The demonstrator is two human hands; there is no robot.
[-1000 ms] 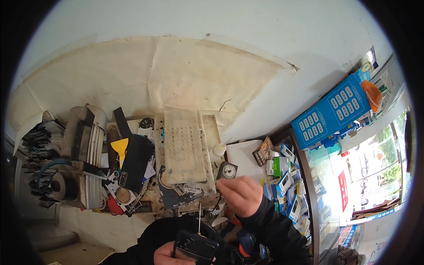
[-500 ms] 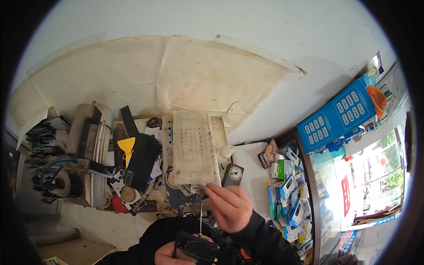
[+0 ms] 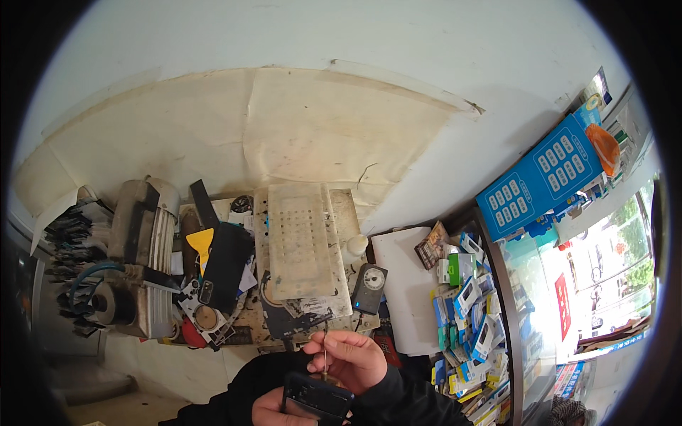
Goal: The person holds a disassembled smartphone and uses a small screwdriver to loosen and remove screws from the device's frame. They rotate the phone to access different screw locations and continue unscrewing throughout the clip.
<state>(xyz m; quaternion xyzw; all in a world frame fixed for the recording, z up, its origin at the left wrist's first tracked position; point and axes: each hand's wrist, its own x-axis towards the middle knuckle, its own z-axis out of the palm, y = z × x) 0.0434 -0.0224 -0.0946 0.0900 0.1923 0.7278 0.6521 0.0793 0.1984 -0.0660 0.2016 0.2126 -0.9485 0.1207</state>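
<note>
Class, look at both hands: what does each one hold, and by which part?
The right hand pinches a thin metal tool near its lower end; the left hand grips the dark phone by its left edge.

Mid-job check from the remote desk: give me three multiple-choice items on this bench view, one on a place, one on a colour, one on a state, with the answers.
1. Where is the small dark gauge box with the round white dial?
A. right of the pale perforated plate
B. on the grey motor
C. in the left hand

2. What colour is the flat scraper blade left of the pale perforated plate?
A. red
B. yellow
C. green

3. How does the right hand stand?
A. open and flat
B. pinched on a thin metal rod
C. resting on the bench

Answers: 1 A, the box lies at the plate's right edge. 2 B, the blade shows yellow. 3 B, the fingers close on the thin metal rod above the black phone-like device held in the left hand.
</note>
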